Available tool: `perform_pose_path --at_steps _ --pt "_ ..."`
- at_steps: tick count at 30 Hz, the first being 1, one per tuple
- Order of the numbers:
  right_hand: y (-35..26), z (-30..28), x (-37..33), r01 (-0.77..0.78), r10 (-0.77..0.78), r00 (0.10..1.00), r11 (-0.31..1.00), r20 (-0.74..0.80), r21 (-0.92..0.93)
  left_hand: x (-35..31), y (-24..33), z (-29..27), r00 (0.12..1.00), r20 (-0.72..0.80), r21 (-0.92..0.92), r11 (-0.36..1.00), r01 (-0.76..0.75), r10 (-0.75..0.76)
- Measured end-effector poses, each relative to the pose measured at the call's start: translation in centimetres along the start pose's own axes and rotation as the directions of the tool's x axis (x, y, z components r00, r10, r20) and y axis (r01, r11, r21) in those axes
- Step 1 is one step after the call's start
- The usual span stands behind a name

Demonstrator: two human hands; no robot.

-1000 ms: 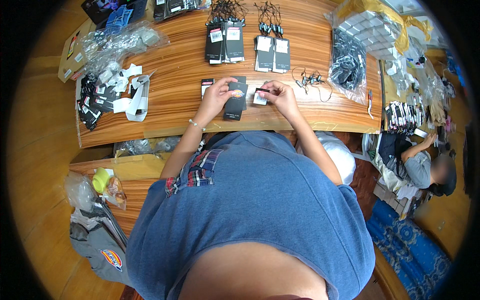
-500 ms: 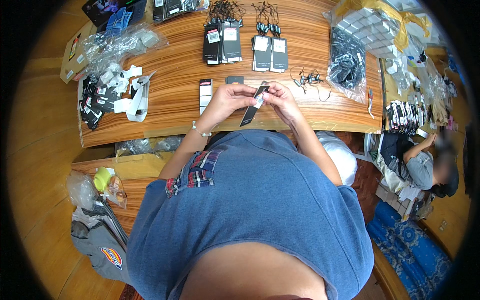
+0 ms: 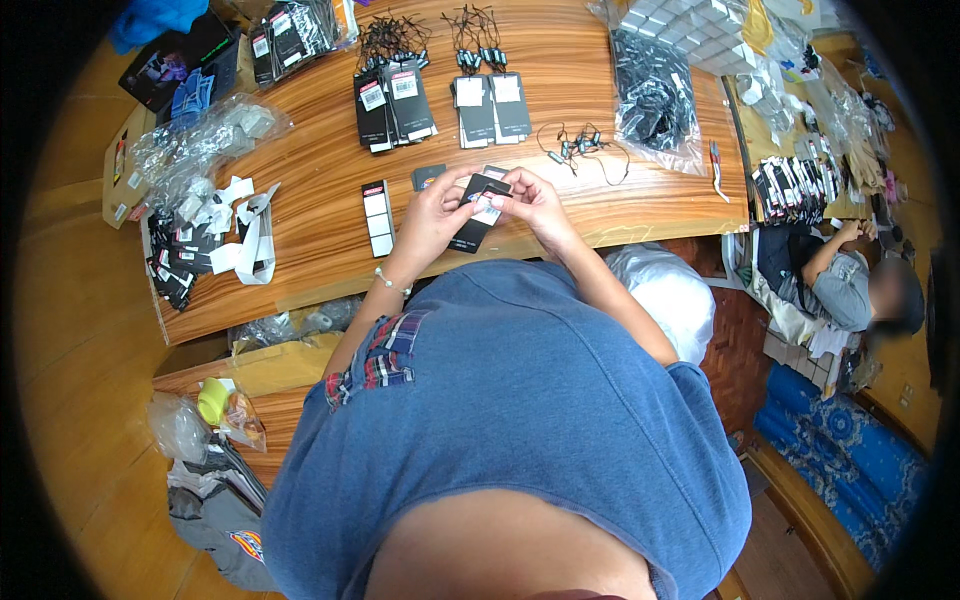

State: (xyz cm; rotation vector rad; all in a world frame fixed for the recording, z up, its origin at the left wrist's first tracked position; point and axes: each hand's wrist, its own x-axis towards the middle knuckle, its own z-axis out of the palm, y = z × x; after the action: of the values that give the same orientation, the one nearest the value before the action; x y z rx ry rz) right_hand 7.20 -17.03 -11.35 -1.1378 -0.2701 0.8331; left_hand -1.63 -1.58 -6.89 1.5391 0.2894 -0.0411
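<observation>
My left hand (image 3: pixel 436 212) and my right hand (image 3: pixel 530 203) hold a flat black packet (image 3: pixel 478 212) between them, lifted a little above the wooden table (image 3: pixel 320 240). A small white label sits on the packet where my right fingers pinch it. Just beyond my hands a small black card (image 3: pixel 428 176) lies on the table. A strip of white labels on black backing (image 3: pixel 377 217) lies to the left of my left hand.
Rows of black packets with white labels (image 3: pixel 395 100) (image 3: pixel 492 105) and bundles of black cords lie further back. Loose earphones (image 3: pixel 578 145) and a clear bag of black cables (image 3: pixel 655 95) are at right. Peeled white backing strips (image 3: pixel 240 235) pile at left. Another person (image 3: pixel 850 285) sits at right.
A second ago both hands rested on the table at the packet and a white label. They have lifted the packet off the surface and brought the label onto it.
</observation>
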Motion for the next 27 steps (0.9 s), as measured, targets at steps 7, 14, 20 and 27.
perform_pose_path --at_steps 7,14,20,27 --pt "-0.6 -5.1 1.1 -0.010 -0.015 0.995 0.965 -0.095 -0.260 0.8 -1.8 0.6 1.000 -0.025 -0.113 0.994 -0.001 -0.002" --pt "-0.3 -9.6 2.1 -0.010 -0.500 0.863 0.121 -0.069 -0.993 1.5 -2.1 0.7 0.995 -0.081 -0.193 0.979 -0.064 0.050" --pt "-1.0 -10.5 2.4 0.043 -0.545 0.838 0.129 -0.035 -0.991 2.2 -2.4 1.4 0.997 -0.038 -0.142 0.988 -0.065 0.060" --pt "-8.6 -7.5 0.5 0.110 -0.459 0.887 0.327 -0.056 -0.939 6.0 3.0 3.4 0.915 0.294 0.400 0.833 -0.381 0.277"
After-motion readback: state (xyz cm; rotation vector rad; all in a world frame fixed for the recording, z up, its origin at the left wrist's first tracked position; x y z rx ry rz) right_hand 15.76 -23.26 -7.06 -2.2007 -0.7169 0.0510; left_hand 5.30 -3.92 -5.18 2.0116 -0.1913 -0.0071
